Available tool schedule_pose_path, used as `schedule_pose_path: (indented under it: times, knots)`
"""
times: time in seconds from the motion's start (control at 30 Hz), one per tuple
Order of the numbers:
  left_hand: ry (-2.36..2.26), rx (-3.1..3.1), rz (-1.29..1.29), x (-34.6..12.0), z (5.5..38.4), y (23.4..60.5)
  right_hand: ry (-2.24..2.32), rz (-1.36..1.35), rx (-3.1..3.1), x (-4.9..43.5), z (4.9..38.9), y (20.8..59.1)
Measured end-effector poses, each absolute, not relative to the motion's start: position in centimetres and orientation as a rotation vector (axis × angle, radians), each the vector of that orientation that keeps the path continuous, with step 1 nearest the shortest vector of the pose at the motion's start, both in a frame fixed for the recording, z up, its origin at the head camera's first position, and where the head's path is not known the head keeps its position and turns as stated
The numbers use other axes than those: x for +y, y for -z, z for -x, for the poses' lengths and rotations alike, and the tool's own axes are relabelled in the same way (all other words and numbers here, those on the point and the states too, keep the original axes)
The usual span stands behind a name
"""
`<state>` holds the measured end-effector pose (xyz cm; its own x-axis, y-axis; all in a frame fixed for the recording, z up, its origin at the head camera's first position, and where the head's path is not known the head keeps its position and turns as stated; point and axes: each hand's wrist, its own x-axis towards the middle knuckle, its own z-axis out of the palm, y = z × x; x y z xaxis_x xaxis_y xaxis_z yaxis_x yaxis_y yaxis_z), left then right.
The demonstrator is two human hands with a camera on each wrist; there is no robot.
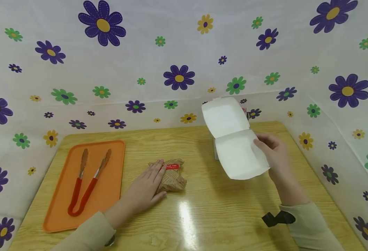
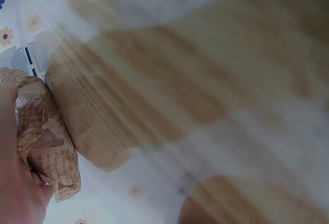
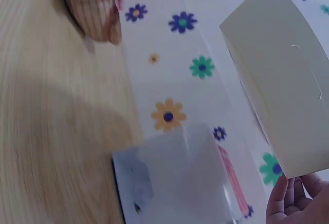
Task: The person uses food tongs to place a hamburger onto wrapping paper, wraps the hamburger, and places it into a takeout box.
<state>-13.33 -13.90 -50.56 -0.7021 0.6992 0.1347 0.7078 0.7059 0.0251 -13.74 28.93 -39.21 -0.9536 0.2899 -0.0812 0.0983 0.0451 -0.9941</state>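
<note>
A parcel wrapped in brown printed paper (image 1: 172,179), with a red label on top, lies mid-table. My left hand (image 1: 146,183) rests on its left side, fingers stretched out and thumb apart. In the left wrist view the crumpled wrapper (image 2: 43,131) sits against that hand (image 2: 20,183). My right hand (image 1: 273,155) pinches the right edge of a white clamshell box (image 1: 241,153), unfolded and held up above the table at the right. From the right wrist view the box (image 3: 282,80) shows its outside, with the right hand's fingers (image 3: 280,196) at its lower edge.
An orange tray (image 1: 110,184) at the left bears red-handled tongs (image 1: 88,190). Behind the clamshell stands a white container (image 3: 177,178) with a pink-red strip, mostly hidden in the head view. Flower-printed sheeting (image 1: 140,55) encloses the wooden table (image 1: 196,195).
</note>
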Motion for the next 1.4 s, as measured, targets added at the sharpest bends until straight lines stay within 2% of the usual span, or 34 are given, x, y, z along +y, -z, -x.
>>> schedule_pose_path:
  times: [0.37, 0.77, 1.0, 1.4]
  knots:
    - [0.117, -2.811, 1.141, -13.8, 13.1, 50.4, -1.996, 0.379, -2.337, 22.9, 14.3, 42.9]
    - [0.122, -2.778, 1.143, -13.8, 13.1, 50.3, -1.899, 0.423, -2.351, 20.0, 14.1, 48.3]
    - [0.113, -2.743, 1.135, -13.9, 13.2, 50.7, -1.893, 0.467, -2.347, 19.1, 13.5, 49.8]
    - [0.076, -2.759, 1.110, -14.4, 13.1, 50.4, -1.707, 0.350, -2.584, 18.8, 13.0, 49.9]
